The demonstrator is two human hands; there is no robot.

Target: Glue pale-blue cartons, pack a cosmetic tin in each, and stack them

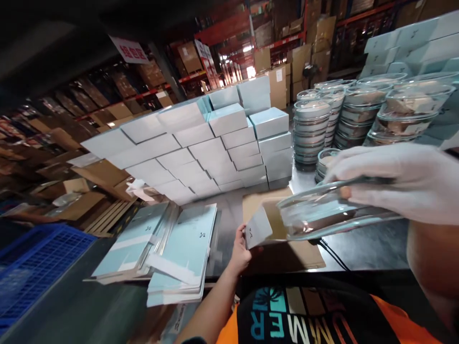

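Note:
My left hand (241, 252), bare, has its fingers closed on a small light-coloured box (258, 227) at the bench's front, with a little dark mark on its near face. Above and to the right, my right hand (390, 181) wears a white glove and grips a clear glass dish (322, 217) by its rim. The dish is tilted, slightly blurred by motion, and its left edge is close to the box. A sheet of brown cardboard (301, 258) lies under the box. Part of the box is hidden behind the dish.
White and pale-blue boxes (201, 157) form a wall at the back of the metal bench (229, 205). Stacks of glass dishes (311, 129) stand at the right. Flat pale-blue cartons (186, 239) lie at the left, near a blue crate (46, 263). A black cord (335, 255) crosses the bench edge.

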